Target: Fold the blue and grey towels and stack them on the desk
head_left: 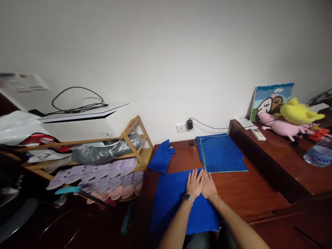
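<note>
A blue cloth lies spread flat on the brown wooden desk, its near edge reaching the desk's front. Both of my hands rest on its far part, side by side and touching. My left hand, with a watch at the wrist, lies flat with fingers outstretched. Flat beside it is my right hand, its fingers also stretched forward near the cloth's far edge. Just beyond, a folded blue cloth with green edging lies on the desk. A smaller crumpled blue cloth sits at the far left.
Left of the desk stands a wooden rack with rows of slippers and a white box on top. On the raised right surface are a remote, plush toys, a picture and a plastic bottle.
</note>
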A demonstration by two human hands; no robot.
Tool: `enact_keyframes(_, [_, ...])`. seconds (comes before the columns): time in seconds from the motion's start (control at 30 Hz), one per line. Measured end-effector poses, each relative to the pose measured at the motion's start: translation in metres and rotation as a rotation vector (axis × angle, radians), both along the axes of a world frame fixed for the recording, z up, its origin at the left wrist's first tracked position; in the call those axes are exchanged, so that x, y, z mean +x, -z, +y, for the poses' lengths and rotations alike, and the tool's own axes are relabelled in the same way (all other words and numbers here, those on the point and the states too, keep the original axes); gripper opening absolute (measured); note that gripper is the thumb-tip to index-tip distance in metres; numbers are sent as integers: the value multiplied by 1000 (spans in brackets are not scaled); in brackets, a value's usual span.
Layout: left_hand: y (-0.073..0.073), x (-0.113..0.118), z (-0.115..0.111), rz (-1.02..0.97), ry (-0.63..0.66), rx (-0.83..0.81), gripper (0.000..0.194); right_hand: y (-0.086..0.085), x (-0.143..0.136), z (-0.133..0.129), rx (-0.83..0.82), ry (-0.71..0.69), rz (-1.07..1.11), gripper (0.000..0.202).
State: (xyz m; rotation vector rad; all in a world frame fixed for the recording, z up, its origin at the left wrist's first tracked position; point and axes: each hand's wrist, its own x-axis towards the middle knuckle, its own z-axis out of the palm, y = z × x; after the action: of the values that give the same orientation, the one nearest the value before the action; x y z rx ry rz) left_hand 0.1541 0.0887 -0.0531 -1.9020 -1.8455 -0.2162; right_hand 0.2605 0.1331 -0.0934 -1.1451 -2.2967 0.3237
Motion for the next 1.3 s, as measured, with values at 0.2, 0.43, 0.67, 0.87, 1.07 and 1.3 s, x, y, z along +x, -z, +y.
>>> enact_keyframes(0.2, [-6,-69,-26,-21,-87,6,63,-3,0,0,-42,21,22,74])
enact_keyframes(0.43, [-39,-183,-91,2,-355,114,66,-4,1,-3,-61,31,3,75])
enact_keyframes(0.67, [-38,-189,-91,-4,-341,143,63,-1,1,-5,9,91,42,75])
enact_keyframes(0.87, [-39,-183,-91,-17,-325,190,60,-2,1,-5,-54,108,-4,76])
enact_keyframes(1.07, [-50,-171,-102,15,-316,254,57,-7,2,-7,-72,106,13,76])
enact_keyframes(1.3, [-26,-79,-64,52,-61,137,56,-7,3,-6,-77,86,27,75])
